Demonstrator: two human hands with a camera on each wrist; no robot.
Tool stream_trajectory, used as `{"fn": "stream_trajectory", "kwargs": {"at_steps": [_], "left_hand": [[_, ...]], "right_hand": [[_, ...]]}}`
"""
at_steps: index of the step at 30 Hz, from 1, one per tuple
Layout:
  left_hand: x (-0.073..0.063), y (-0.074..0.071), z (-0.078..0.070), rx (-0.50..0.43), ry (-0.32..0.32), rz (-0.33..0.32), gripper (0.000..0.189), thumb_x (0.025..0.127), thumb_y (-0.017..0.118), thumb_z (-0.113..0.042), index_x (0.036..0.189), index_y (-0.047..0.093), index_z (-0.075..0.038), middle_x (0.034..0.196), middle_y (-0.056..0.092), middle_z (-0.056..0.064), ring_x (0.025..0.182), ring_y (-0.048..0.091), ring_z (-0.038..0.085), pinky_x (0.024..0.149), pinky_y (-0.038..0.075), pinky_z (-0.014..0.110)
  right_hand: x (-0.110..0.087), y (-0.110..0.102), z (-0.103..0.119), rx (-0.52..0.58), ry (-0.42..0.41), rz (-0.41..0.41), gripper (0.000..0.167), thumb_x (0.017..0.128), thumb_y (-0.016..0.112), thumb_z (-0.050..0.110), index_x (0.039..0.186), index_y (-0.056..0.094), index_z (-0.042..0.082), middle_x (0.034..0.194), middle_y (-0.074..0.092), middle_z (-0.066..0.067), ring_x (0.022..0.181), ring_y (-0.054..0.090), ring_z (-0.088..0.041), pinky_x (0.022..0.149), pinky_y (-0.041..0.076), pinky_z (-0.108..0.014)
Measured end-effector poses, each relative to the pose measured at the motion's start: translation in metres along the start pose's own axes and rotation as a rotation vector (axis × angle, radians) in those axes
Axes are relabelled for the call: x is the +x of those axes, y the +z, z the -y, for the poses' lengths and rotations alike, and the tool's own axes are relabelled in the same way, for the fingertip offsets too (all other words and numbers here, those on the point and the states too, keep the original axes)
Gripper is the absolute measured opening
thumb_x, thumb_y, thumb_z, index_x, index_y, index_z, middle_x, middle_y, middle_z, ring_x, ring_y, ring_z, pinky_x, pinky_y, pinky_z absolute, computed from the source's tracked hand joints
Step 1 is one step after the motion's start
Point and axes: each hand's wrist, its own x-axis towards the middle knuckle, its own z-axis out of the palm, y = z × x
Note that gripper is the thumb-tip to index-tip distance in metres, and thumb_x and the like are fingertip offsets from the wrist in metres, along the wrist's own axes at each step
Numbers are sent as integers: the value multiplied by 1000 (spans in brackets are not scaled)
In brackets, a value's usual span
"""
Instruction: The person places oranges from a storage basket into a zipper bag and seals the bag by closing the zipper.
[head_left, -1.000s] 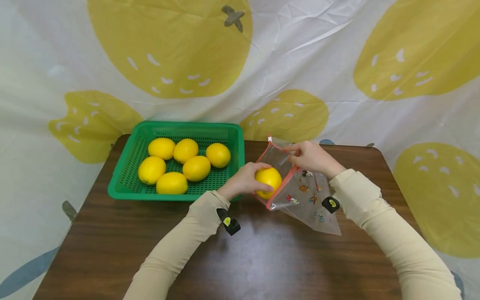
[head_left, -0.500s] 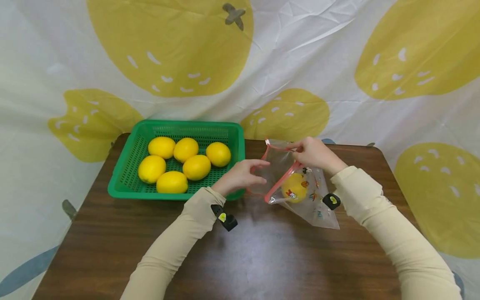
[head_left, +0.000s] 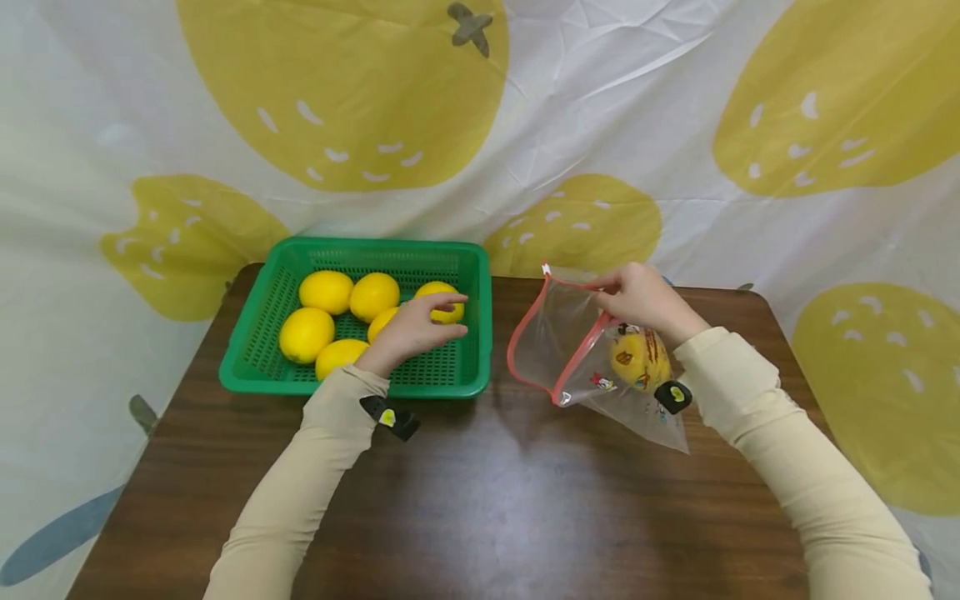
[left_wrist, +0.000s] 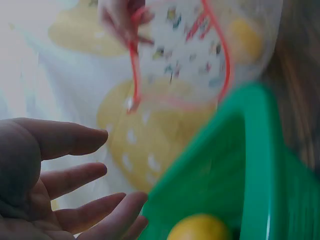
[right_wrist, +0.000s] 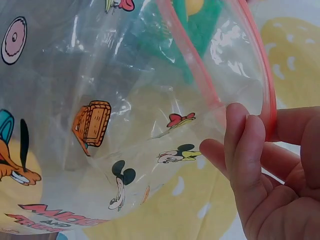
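Note:
My right hand [head_left: 637, 300] pinches the red-edged rim of a clear zip bag [head_left: 555, 333], whose mouth gapes toward the left. Inside the bag, near its far end, a lemon [head_left: 640, 360] shows through the printed plastic. In the right wrist view, thumb and fingers [right_wrist: 245, 145] clasp the red zip edge. My left hand [head_left: 416, 329] hovers above the right part of a green basket [head_left: 480, 367], fingers spread and holding nothing. Beneath it lie several lemons [head_left: 306, 335], some partly hidden by the hand. The left wrist view shows one lemon [left_wrist: 200, 230] below the fingertips.
A brown wooden table [head_left: 480, 500] carries the basket on the left and the bag on the right. Behind it hangs a white curtain [head_left: 600, 100] with large yellow fruit prints. A white slider [head_left: 546, 269] sits at the bag's upper corner.
My left hand let go of a lemon inside the bag and moved left over the basket. The lemon slid deeper into the bag. My right hand kept its pinch, shifting slightly right.

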Motion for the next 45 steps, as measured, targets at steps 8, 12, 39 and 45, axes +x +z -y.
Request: {"fn": "stream_trajectory", "kwargs": {"at_steps": [8, 12, 39, 45], "left_hand": [[-11, -33, 35, 166, -90, -99, 46, 87, 59, -23, 128, 49, -5, 127, 48, 23, 111, 48, 38, 89, 42, 46], [-18, -44, 52, 202, -153, -110, 49, 86, 60, -24, 128, 49, -2, 125, 48, 24, 110, 47, 38, 87, 43, 46], [-38, -54, 93, 385, -310, 2, 62, 81, 66, -28, 130, 44, 2, 129, 46, 26, 113, 45, 41, 93, 34, 55], [-36, -52, 96, 329, -309, 18, 59, 81, 66, -24, 130, 45, 2, 129, 45, 25, 113, 45, 39, 93, 37, 50]], "right_hand": [[-1, -1, -1, -29, -22, -53, 12, 84, 55, 8, 79, 60, -2, 67, 64, -11, 48, 58, -6, 49, 49, -24], [-1, -2, 0, -71, -44, -67, 13, 84, 55, 9, 74, 60, 1, 62, 62, -5, 49, 57, -8, 49, 47, -24], [-7, -4, -2, -20, -37, -34, 14, 86, 56, 10, 86, 66, 1, 73, 67, -9, 56, 63, -18, 49, 48, -26], [-7, -4, -3, -55, -50, -46, 14, 86, 56, 11, 84, 67, 2, 71, 67, -8, 55, 63, -20, 49, 47, -26]]}}
